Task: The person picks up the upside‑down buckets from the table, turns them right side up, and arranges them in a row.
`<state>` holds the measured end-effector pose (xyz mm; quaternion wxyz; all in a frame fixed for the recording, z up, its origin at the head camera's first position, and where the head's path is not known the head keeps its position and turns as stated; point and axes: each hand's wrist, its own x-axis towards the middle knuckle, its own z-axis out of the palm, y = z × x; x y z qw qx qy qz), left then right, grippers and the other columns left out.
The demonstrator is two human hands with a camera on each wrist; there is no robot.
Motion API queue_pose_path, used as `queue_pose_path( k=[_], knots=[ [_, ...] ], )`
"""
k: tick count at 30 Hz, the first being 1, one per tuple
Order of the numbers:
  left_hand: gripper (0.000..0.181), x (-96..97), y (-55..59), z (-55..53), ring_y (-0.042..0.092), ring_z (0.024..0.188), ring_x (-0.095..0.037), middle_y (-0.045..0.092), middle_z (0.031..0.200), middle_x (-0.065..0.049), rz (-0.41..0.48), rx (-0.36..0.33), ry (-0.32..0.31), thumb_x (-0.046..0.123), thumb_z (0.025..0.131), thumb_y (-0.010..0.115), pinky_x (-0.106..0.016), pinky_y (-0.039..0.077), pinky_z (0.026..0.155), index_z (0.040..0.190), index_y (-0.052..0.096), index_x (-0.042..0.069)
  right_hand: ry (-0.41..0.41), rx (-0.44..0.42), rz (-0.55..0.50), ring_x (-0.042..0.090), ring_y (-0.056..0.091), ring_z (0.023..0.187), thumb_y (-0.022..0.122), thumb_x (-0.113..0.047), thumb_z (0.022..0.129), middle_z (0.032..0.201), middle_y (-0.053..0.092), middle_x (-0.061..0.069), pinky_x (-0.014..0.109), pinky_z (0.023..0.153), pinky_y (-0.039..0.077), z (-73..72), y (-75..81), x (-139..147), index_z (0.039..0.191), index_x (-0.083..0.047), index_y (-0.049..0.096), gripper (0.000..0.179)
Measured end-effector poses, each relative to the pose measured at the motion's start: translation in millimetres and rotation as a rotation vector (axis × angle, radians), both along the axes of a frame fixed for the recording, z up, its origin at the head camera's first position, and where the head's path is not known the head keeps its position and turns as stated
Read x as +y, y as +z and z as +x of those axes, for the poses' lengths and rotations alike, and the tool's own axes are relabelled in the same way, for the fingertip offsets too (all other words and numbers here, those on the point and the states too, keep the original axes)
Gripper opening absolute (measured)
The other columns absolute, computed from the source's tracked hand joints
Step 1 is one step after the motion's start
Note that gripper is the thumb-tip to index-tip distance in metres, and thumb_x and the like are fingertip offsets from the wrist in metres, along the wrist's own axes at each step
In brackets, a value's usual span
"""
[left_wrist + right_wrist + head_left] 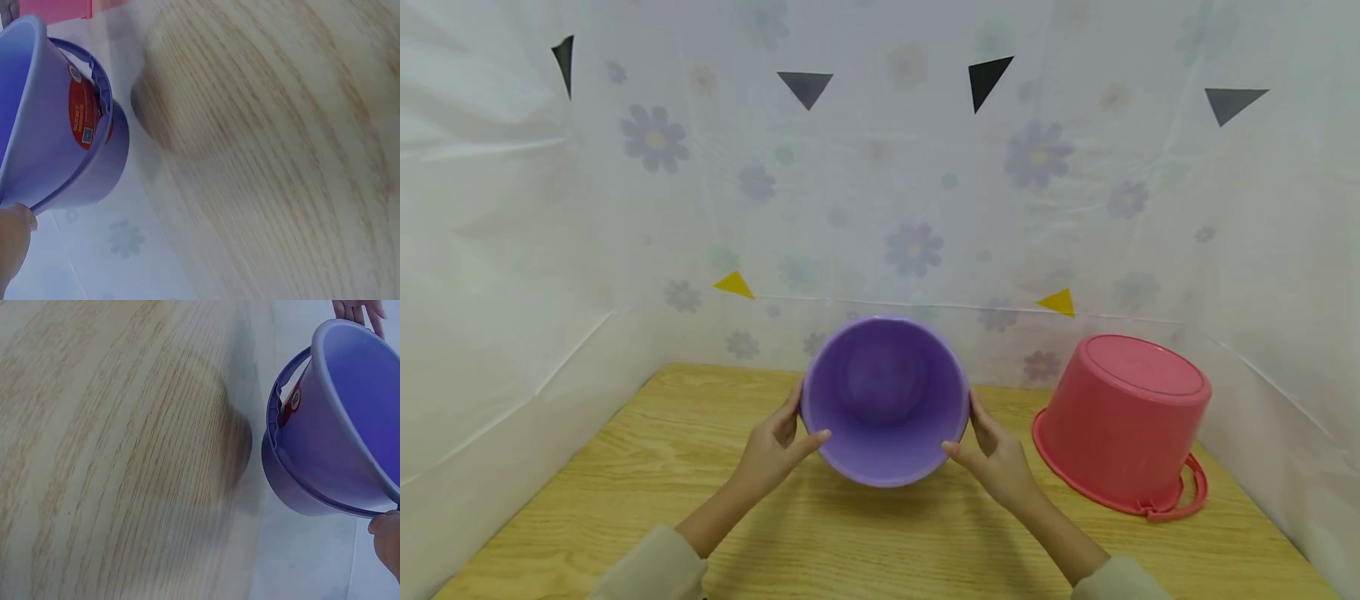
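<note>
A purple plastic bucket (pixel 886 454) is held up over the table, tipped so its open mouth faces me in the head view. My left hand (pixel 769 450) grips its left side by the rim, the thumb at the front edge and the fingers round the outside. On the opposite side, my right hand (pixel 1003 467) holds the rim in the same way. The wrist views show the bucket's handle (pixel 273 415) lying against its outer wall, over a red sticker (pixel 80 106). From the head view the handle and sticker are hidden.
To the right, a red bucket (pixel 1123 433) stands upside down on the wooden table (pixel 685 433), its handle (pixel 1197 492) pointing right and forward. White sheeting with flowers (pixel 913 248) hangs behind, carrying black and yellow triangles, and plain sheets close off both sides.
</note>
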<state>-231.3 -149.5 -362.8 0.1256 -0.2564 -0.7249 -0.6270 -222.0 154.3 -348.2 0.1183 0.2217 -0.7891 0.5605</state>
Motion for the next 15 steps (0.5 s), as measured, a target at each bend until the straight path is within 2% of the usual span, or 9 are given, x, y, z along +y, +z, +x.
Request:
queue_pose_path(
  k=[5,11,15],
  knots=[
    [0.085,-2.2,7.2,1.2,0.014,0.139,-0.032,0.01,0.152,-0.024,-0.036,-0.001,0.024,0.003,0.082,0.067,-0.01,0.026,0.103,0.146,0.012,-0.005,0.002,0.06,0.052,0.037,0.015,0.138,0.072,-0.007,0.079,0.151,0.017,0.025,0.004,0.1,0.024,-0.2,4.3,1,0.144,0.007,0.018,0.085],
    [0.092,-6.6,16.5,3.6,0.019,0.139,-0.032,0.013,0.153,-0.021,-0.089,-0.026,0.053,0.007,0.078,0.073,-0.024,0.027,0.106,0.147,0.012,-0.002,0.008,0.096,0.113,0.04,0.008,0.14,0.076,-0.01,0.075,0.153,0.011,0.022,0.004,0.1,0.023,-0.6,12.7,1,0.146,0.0,0.02,0.091],
    [0.098,-9.8,21.5,4.3,0.023,0.137,-0.035,0.014,0.152,-0.023,-0.113,0.001,0.043,0.011,0.074,0.077,-0.031,0.028,0.106,0.146,0.012,-0.004,0.004,0.1,0.141,0.042,0.005,0.141,0.081,-0.011,0.069,0.153,0.006,0.024,0.024,0.108,0.027,-0.5,16.5,1,0.146,0.001,0.019,0.099]
  ],
)
